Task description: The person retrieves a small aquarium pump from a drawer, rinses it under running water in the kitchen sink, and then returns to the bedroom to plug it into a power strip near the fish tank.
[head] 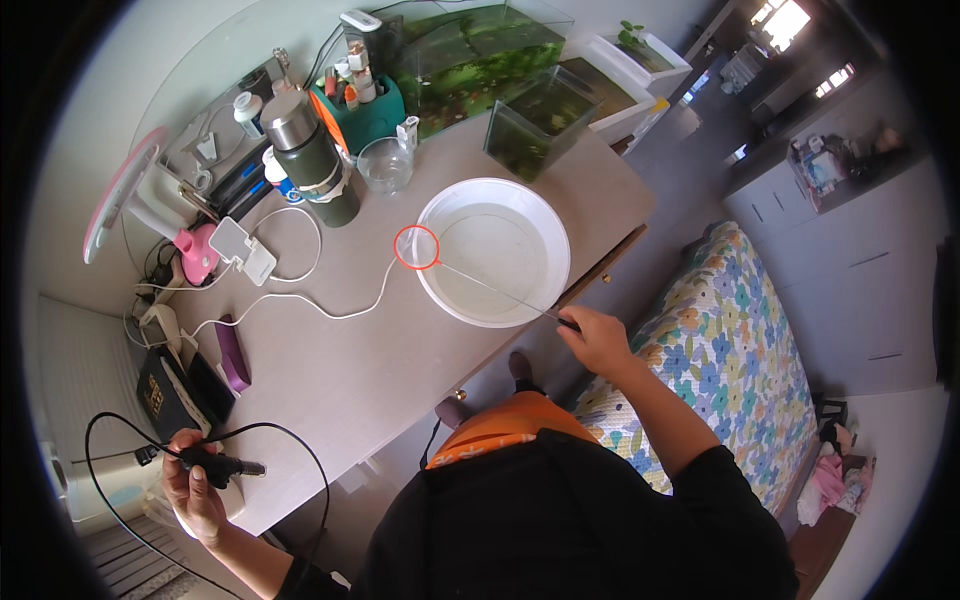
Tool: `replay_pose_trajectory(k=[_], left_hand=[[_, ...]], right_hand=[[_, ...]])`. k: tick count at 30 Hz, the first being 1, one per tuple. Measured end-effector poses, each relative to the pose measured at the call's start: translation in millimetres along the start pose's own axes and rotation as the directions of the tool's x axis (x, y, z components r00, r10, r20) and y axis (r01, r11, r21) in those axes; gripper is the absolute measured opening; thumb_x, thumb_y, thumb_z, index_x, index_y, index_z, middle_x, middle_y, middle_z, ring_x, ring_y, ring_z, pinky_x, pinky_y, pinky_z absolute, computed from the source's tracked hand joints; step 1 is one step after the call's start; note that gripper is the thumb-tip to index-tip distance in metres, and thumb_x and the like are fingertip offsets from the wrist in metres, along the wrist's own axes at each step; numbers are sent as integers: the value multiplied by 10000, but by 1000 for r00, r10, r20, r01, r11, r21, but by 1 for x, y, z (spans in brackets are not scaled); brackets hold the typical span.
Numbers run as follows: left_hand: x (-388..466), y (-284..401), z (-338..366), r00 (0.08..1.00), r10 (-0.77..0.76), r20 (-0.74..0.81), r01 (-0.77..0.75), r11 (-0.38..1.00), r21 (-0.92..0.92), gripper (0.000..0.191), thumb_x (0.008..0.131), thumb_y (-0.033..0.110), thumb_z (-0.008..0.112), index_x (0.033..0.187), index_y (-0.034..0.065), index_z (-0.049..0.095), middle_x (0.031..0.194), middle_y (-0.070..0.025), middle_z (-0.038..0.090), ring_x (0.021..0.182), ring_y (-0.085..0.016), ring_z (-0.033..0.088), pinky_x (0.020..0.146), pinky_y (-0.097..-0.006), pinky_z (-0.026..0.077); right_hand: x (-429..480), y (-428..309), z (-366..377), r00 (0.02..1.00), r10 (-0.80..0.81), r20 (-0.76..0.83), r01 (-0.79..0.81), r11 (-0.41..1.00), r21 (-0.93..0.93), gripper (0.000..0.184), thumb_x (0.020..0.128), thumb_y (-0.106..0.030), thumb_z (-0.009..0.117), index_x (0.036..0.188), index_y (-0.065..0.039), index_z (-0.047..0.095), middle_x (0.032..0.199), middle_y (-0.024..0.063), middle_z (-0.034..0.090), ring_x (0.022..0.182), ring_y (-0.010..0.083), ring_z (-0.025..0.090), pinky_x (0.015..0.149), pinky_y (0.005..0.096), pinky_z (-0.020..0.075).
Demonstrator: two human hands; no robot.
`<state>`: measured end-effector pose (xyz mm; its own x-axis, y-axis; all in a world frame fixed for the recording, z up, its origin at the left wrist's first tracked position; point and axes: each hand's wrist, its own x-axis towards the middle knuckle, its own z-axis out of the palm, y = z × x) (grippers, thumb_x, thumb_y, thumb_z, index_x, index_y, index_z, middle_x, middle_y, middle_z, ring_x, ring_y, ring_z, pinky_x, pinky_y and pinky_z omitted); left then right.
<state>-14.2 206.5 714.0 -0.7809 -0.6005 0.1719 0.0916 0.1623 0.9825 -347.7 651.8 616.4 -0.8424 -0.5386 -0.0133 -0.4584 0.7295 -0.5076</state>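
My right hand point(598, 339) grips the dark handle of a small fish net point(495, 289). Its thin metal rod crosses above a round white plastic basin point(559, 259), and the red hoop point(437, 259) with pale mesh overlaps the basin's left rim. Shallow clear water appears to lie in the basin. At the lower left, over the desk's end, my left hand point(196, 495) is closed around a black corded device point(214, 466) with a ribbed, metallic-looking tip. Its black cable point(319, 457) loops widely around that hand. What the device is I cannot tell.
Behind the basin stand a small glass tank point(517, 142), a larger planted aquarium point(480, 67) and a glass bowl point(385, 166). A green vacuum flask point(315, 165), a pink lamp point(197, 255) and a white cable point(300, 301) occupy the left. A flowered bed point(720, 360) is at right.
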Motion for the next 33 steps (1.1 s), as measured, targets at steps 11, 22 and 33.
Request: replay_pose_trajectory(k=[11, 22, 33], left_hand=[[-12, -22, -3, 995, -27, -100, 24, 999, -32, 419, 832, 192, 651, 1172, -10, 513, 1153, -135, 504, 905, -179, 545, 872, -310, 424], [-21, 4, 53, 964, -77, -254, 81, 997, 7, 472, 816, 279, 674, 1160, -5, 521, 1131, -124, 504, 911, -175, 510, 849, -298, 417], [-29, 16, 116, 926, -102, -364, 139, 987, 77, 495, 817, 284, 675, 1166, -25, 509, 1139, -126, 515, 889, -163, 534, 829, -278, 432]], right_hand=[[13, 16, 2, 997, -33, -75, 39, 996, 81, 139, 812, -109, 586, 935, -58, 625, 833, 133, 646, 737, 314, 630, 635, 349, 497], [143, 107, -114, 784, -403, -472, 254, 902, -348, 139, 838, -70, 582, 972, -55, 617, 879, 123, 657, 766, 300, 643, 656, 356, 505], [272, 176, -163, 662, -639, -392, 275, 694, -666, 127, 823, -85, 590, 949, -92, 612, 845, 65, 647, 721, 264, 616, 628, 345, 496]])
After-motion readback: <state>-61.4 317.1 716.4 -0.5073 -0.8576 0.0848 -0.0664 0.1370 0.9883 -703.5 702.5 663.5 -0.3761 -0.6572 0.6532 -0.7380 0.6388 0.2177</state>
